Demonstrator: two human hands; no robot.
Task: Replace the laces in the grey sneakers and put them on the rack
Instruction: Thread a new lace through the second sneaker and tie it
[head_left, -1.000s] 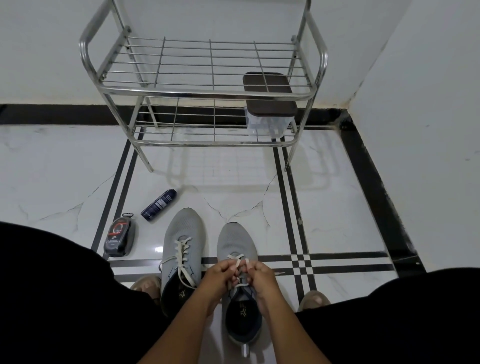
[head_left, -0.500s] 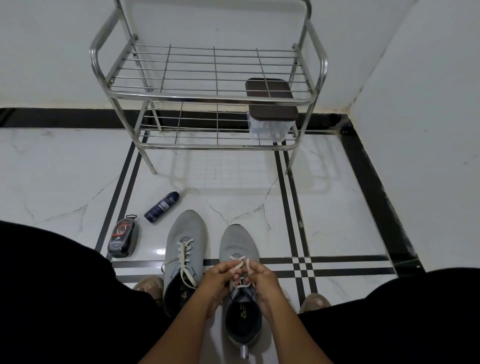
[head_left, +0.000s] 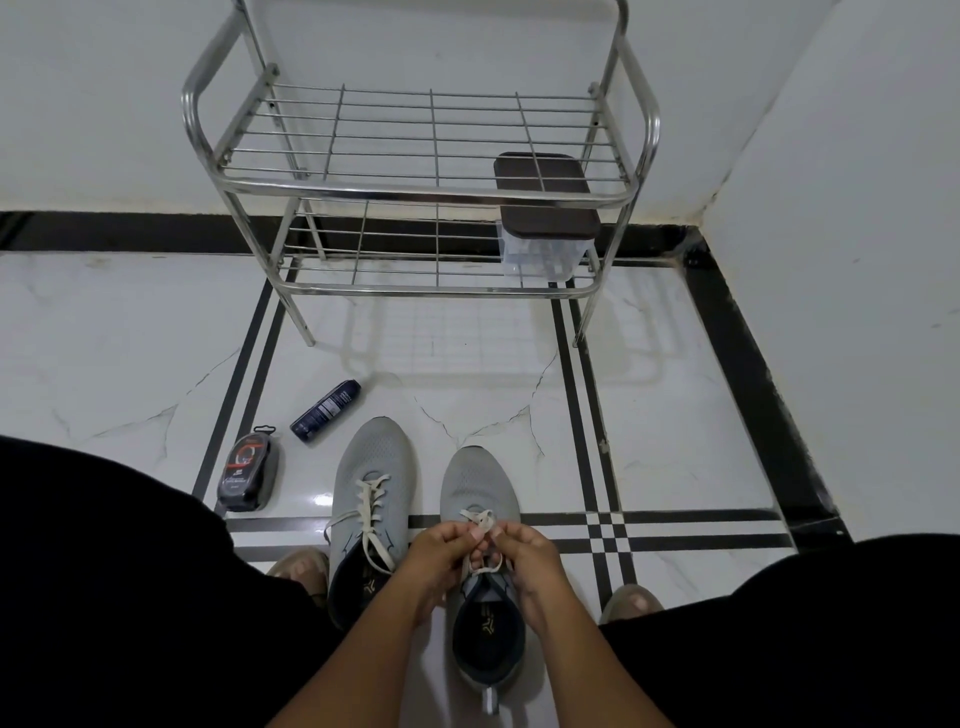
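Head view. White marble floor (head_left: 675, 415) with black inlay lines, in a corner between white walls; a steel two-tier rack (head_left: 426, 192) stands against the far wall, with a dark-lidded clear box (head_left: 545, 218) on the right end of its lower tier. Two grey sneakers sit side by side on the floor between the person's knees, toes toward the rack. The left sneaker (head_left: 371, 467) is laced, its white lace lying loose and untied. Over the right sneaker (head_left: 480, 483), the left hand (head_left: 441, 556) and right hand (head_left: 524, 561) each pinch the white lace (head_left: 480, 519) above the upper eyelets (the exact eyelet cannot be made out behind the fingers). Step in hand: lacing the right sneaker, apparently near the top. Next move likely calls for drawing both ends even, then lifting the pair onto the rack. A spray can (head_left: 325, 410) and a shoe-polish sponge (head_left: 247, 473) lie to the left.
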